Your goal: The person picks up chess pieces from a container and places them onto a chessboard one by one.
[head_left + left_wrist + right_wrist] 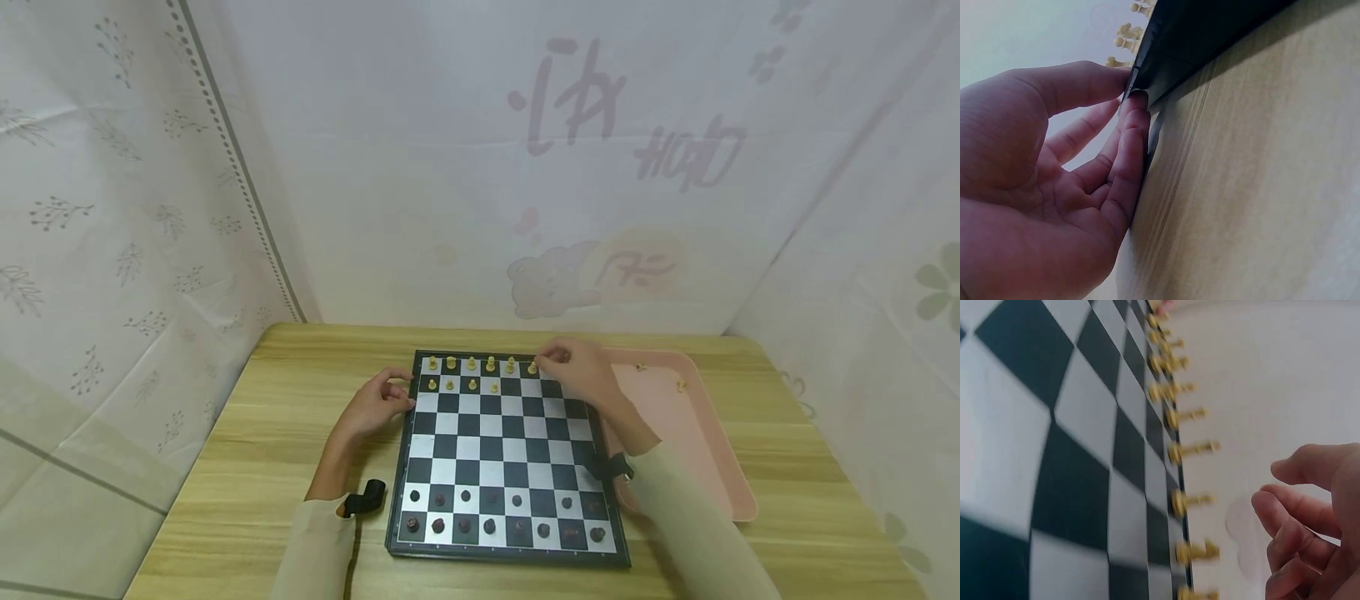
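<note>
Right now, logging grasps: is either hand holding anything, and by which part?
Left hand holds the chessboard by its left edge. Right hand holds nothing visible.

Left hand [1054,187] lies against the dark edge of the chessboard [1191,44], thumb [1079,84] on the upper rim, fingertips [1135,119] pressed to its side. Board rests on a wooden table [1260,187]. Pale yellow chess pieces [1125,36] stand beyond, blurred
</note>
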A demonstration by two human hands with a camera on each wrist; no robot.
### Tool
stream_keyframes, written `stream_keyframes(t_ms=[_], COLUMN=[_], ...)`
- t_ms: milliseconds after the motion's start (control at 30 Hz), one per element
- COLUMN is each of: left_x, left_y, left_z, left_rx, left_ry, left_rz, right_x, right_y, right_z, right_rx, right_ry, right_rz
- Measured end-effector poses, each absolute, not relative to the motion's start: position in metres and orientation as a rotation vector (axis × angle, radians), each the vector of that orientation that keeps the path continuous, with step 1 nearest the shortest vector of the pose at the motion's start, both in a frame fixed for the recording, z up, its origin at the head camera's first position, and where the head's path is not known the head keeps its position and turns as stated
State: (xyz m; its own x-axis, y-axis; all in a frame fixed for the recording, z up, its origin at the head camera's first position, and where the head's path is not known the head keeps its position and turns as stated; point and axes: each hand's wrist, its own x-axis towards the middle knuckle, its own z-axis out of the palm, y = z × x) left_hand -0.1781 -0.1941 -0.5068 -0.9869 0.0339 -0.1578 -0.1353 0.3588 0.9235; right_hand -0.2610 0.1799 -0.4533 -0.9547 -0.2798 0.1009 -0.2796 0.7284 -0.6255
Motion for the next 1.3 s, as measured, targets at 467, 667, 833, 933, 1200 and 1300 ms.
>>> stream_keyframes(t_ms=[467,667,833,933,1200,1300], left_x=[-0.178,-0.176,-0.175,-0.176,-0.177,-0.178], left_y=[-0.196,-0.197,-0.197,-0.196,-0.195,-0.195], left_z=[-0.508,-0.508,-0.508,-0.508,-0.507,-0.507], left_rx=[-0.082,-0.078,-0.074,-0.080,-0.078,-0.078], left_ry=[2.451,2.441,2.450,2.452,2.449,2.453], left_rz=[1.704,1.717,1.719,1.718,1.719,1.714], right_x=[-0.283,-0.284,-0.282,-0.281,-0.282,-0.282], right_y=[0.267,0.276,0.274,0.273,0.275,0.275], right_z=[-0.474,-0.484,-0.490,-0.493,-0.499,-0.500], right_rx=[-0.209,-0.054,0.036,0.077,0.118,0.115], right_ry=[3.063,2.942,2.896,2.891,2.920,2.918], right_rz=[-1.073,-1.118,-1.125,-1.146,-1.107,-1.102])
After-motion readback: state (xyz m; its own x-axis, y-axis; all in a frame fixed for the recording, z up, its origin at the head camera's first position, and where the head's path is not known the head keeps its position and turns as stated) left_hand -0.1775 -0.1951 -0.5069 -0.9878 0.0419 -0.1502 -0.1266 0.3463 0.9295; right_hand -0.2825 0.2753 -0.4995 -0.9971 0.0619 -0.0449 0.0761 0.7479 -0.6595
